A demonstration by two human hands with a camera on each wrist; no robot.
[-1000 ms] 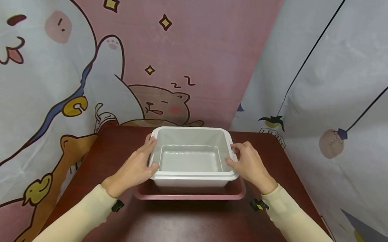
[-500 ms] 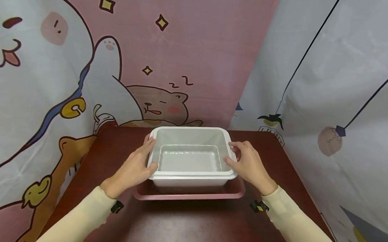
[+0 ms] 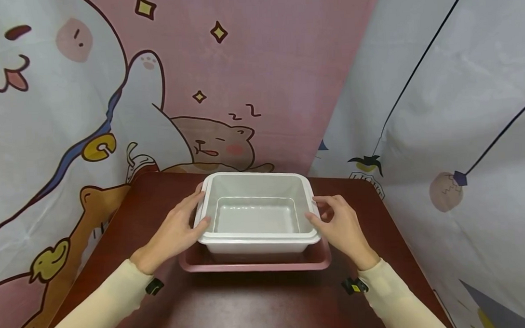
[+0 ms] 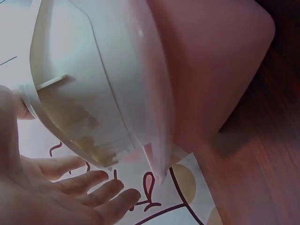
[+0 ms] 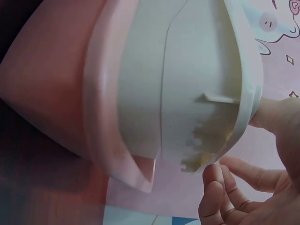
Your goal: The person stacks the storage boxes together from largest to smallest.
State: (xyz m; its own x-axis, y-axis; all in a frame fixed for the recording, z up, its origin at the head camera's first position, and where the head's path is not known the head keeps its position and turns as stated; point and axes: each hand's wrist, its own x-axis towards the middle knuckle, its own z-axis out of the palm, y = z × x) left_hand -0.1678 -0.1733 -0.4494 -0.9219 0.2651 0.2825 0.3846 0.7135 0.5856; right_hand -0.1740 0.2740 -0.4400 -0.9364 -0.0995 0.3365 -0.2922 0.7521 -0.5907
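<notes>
A white rectangular plastic tub (image 3: 261, 247) sits nested in a pink tub (image 3: 255, 267), its rim standing above the pink one. At its left side is my left hand (image 3: 171, 230), thumb over the rim. In the left wrist view the fingers (image 4: 112, 204) of that hand are spread and nearly straight, apart from the wall. My right hand (image 3: 343, 228) pinches the opposite rim, thumb on the inner side and index finger outside. Its other fingers (image 5: 213, 192) are curled below the rim in the right wrist view. The white tub holds nothing.
The tubs stand on a dark reddish-brown table (image 3: 259, 309), towards its back edge. Behind and to the right hangs a cartoon-printed cloth (image 3: 286, 86). Dark bands with small devices (image 3: 354, 286) sit at both wrists.
My left hand has shifted a little left and its fingers have loosened from the rim. The right hand has moved slightly outward at the wrist. Both tubs stay in place.
</notes>
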